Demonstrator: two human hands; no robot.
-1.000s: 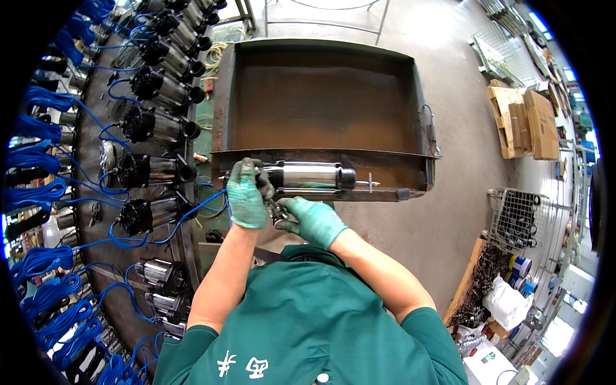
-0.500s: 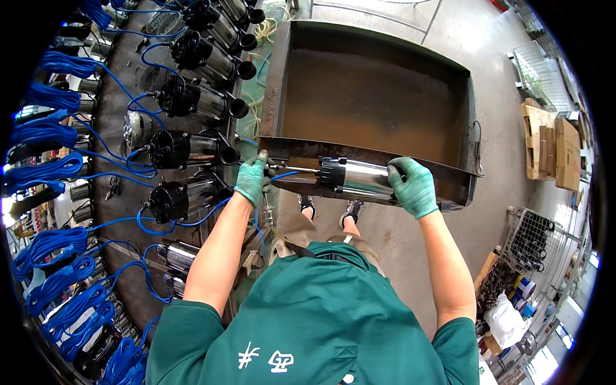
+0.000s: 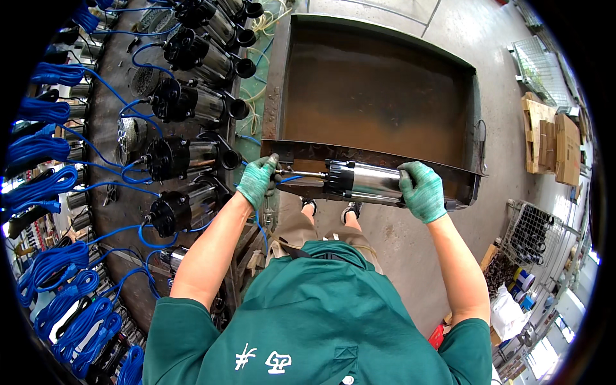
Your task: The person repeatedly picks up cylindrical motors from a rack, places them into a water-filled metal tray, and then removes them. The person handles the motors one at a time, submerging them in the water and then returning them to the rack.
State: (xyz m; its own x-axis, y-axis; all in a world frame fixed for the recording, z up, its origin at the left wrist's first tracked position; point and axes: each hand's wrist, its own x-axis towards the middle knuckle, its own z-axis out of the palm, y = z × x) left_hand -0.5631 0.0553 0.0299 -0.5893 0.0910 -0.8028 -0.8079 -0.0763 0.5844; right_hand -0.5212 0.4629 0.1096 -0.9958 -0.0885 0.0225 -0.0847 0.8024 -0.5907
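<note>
A submersible pump (image 3: 369,183), a shiny steel cylinder with a black end on its left, lies level over the near rim of a rusty water tank (image 3: 278,109). My right hand (image 3: 423,191), in a green work glove, is closed round the pump's right end. From the black end a thin metal rod (image 3: 305,174) runs left to my left hand (image 3: 258,180), gloved likewise. Those fingers are wrapped round the rod's end; part of the grip is hidden. A blue cable (image 3: 292,179) runs just under the rod toward the left hand.
On my left, a dark workbench (image 3: 115,212) carries several similar pumps (image 3: 186,157) with blue cables. Coiled blue cables (image 3: 48,131) hang beyond it. Brown water covers the tank's inside. Cardboard and wooden boards (image 3: 552,144) and a wire basket (image 3: 531,234) stand at the right.
The view has shifted a little. Both hands and the pump sit slightly farther right in the picture, with the same grip.
</note>
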